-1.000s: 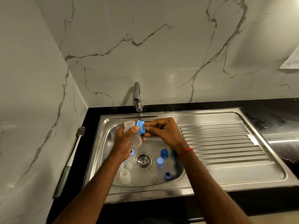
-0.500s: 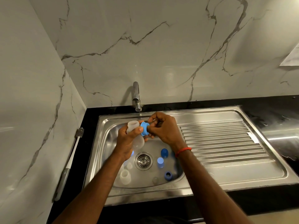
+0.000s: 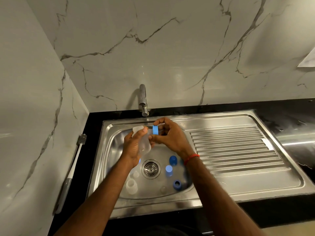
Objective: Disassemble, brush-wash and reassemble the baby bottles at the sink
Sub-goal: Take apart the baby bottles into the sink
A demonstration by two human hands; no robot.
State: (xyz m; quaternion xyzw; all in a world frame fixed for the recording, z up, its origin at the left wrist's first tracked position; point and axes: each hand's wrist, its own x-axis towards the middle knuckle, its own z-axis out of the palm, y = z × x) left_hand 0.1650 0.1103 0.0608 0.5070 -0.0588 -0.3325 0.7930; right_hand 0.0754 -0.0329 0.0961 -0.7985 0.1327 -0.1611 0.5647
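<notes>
Over the rear edge of the stainless steel sink (image 3: 213,118), a clear plastic baby bottle (image 3: 144,145) is gripped around its body by the left hand (image 3: 133,148), long axis tilted, open mouth up and away. A blue plastic screw ring (image 3: 155,130) is pinched edge-on by the right hand (image 3: 170,136), just right of the neck. The ring would probably need turning flat over the mouth.

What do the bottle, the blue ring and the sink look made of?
Bottle: probably plastic, cloudy white and translucent. Ring: probably plastic, opaque blue, matte. Sink: stainless steel by its look, silvery with bright reflections.
</notes>
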